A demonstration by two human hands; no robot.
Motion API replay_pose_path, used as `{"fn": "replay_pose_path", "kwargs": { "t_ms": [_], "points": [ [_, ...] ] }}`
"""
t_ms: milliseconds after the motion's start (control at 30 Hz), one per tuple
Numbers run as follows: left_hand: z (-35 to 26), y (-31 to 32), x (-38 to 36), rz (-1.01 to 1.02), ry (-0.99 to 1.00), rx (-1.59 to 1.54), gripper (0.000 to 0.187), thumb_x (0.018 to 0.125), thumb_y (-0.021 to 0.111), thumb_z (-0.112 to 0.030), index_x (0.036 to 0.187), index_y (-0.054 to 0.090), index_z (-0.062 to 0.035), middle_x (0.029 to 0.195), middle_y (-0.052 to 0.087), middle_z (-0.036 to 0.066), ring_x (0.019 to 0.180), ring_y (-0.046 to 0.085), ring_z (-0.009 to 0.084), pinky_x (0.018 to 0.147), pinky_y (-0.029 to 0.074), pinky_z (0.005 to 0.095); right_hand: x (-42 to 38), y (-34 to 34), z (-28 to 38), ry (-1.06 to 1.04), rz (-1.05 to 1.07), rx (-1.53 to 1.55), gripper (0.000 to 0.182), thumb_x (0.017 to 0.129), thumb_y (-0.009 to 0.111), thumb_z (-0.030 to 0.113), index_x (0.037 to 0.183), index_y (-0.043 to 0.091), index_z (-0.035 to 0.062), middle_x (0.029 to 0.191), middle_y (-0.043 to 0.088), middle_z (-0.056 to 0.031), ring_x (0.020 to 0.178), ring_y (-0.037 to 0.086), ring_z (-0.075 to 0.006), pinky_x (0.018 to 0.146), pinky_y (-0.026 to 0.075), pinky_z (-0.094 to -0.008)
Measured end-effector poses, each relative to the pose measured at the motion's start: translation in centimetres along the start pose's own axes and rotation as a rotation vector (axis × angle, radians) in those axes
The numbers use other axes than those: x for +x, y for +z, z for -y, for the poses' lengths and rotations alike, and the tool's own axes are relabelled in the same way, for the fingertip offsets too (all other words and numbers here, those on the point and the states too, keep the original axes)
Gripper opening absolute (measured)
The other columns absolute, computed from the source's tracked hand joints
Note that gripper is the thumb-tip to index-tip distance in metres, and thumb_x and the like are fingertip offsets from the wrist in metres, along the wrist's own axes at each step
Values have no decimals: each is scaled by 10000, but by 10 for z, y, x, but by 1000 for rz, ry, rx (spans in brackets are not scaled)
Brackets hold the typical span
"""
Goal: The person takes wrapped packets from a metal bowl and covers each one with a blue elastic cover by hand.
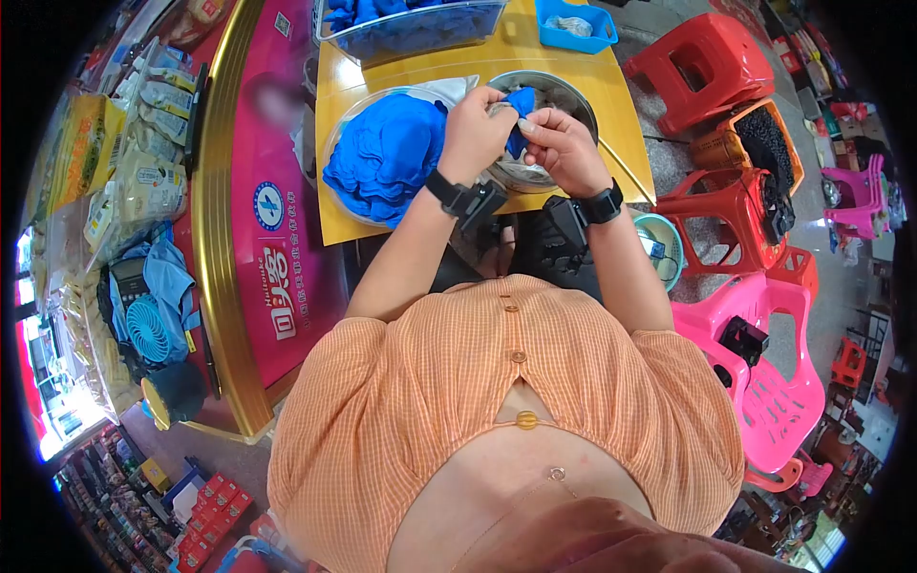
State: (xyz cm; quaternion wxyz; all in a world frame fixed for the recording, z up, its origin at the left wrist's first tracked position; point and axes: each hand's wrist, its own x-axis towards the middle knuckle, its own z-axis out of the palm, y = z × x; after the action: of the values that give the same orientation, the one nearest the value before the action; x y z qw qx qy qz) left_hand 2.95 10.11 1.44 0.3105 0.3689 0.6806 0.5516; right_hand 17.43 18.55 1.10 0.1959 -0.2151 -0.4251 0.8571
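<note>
Both hands are held close together over a round metal bowl [585, 95] on the yellow table. Between them is a small blue piece of thin, cloth-like material [520, 101]. My left hand [475, 136] is closed on it, back of the hand up. My right hand [564, 151] pinches it between thumb and fingers. Pale contents, too hidden to name, lie in the bowl. Left of my left hand, a heap of blue cloth-like pieces [382, 153] fills a clear round basin, with a white bag edge [457, 89] behind it.
On the yellow table [626, 158] stand a clear bin [420, 33] of blue pieces and a small blue basket [577, 27]. Red stools [702, 72] and a pink chair [783, 406] are at the right. A magenta counter [258, 124] borders the left.
</note>
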Motion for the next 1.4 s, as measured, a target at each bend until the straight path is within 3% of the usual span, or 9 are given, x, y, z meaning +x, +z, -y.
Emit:
{"fn": "replay_pose_path", "kwargs": {
  "t_ms": [167, 333, 600, 633, 700, 800, 900, 1067, 1400],
  "points": [
    [-5, -23, -2, 302, -315, -910, 300, 924, 561, -142, 1158, 580, 45, 1062, 656, 114, 959, 653, 175, 757, 577, 344, -6, 3, 2, -61, -106, -53, 98, 901, 666, 122, 952, 615, 55, 822, 617, 6, 695, 590, -74, 597, 531, -251],
    [-6, -19, -1, 314, -263, -650, 257, 925, 569, -72, 1154, 585, 44, 1063, 656, 104, 904, 668, 185, 826, 575, 368, -8, 6, 3, -65, -76, -58, 101, 902, 663, 117, 961, 616, 51, 819, 612, 3, 682, 581, -74, 612, 519, -238],
    [11, -2, 6, -56, 143, 1, 275, 799, 715, -136, 1027, 643, 2, 848, 675, 81, 670, 634, 128, 583, 496, 227, -8, 5, -2, -66, -7, -108, 123, 899, 663, 111, 989, 617, 39, 848, 620, -13, 714, 601, -92, 613, 520, -230],
    [4, -3, 4, -56, 146, 0, 275, 799, 715, -136, 1027, 643, 2, 848, 675, 81, 670, 634, 128, 583, 496, 227, -8, 5, -3, -77, -16, -137, 114, 904, 654, 109, 983, 615, 37, 847, 618, -14, 705, 601, -93, 612, 520, -231],
    [-10, -3, -1, 59, -226, -292, 237, 883, 610, -98, 1096, 603, 5, 887, 660, 68, 749, 643, 124, 625, 533, 233, -11, 6, -2, -89, -26, -166, 105, 908, 646, 108, 977, 613, 35, 846, 616, -16, 696, 601, -94, 612, 521, -232],
    [-8, -13, 2, 200, -315, -783, 229, 914, 585, -116, 1108, 595, 5, 896, 648, 56, 735, 641, 127, 637, 556, 234, -14, 7, 1, -116, -76, -234, 83, 938, 598, 115, 987, 584, 49, 831, 583, 0, 703, 571, -82, 641, 534, -259],
    [-14, -19, -2, 295, -315, -868, 206, 926, 585, -104, 1097, 592, 10, 914, 640, 54, 727, 637, 124, 643, 579, 256, -15, 6, 1, -163, -154, -213, 103, 938, 596, 119, 1016, 569, 56, 843, 582, -2, 702, 575, -81, 657, 559, -274],
    [1, -10, -5, 310, -297, -707, 126, 919, 628, -138, 962, 616, -20, 733, 627, 30, 524, 533, 77, 465, 417, 195, -16, 6, -3, -193, -164, -214, 102, 937, 594, 104, 1024, 556, 64, 877, 590, -4, 713, 590, -85, 673, 577, -286],
    [17, 14, -1, -87, 32, -267, 140, 866, 662, -148, 815, 612, -27, 672, 600, 28, 568, 533, 71, 484, 415, 229, -17, 6, -1, -223, -150, -263, 162, 918, 609, 93, 1066, 552, 63, 929, 603, -25, 793, 612, -102, 729, 562, -291]
  ]
}}
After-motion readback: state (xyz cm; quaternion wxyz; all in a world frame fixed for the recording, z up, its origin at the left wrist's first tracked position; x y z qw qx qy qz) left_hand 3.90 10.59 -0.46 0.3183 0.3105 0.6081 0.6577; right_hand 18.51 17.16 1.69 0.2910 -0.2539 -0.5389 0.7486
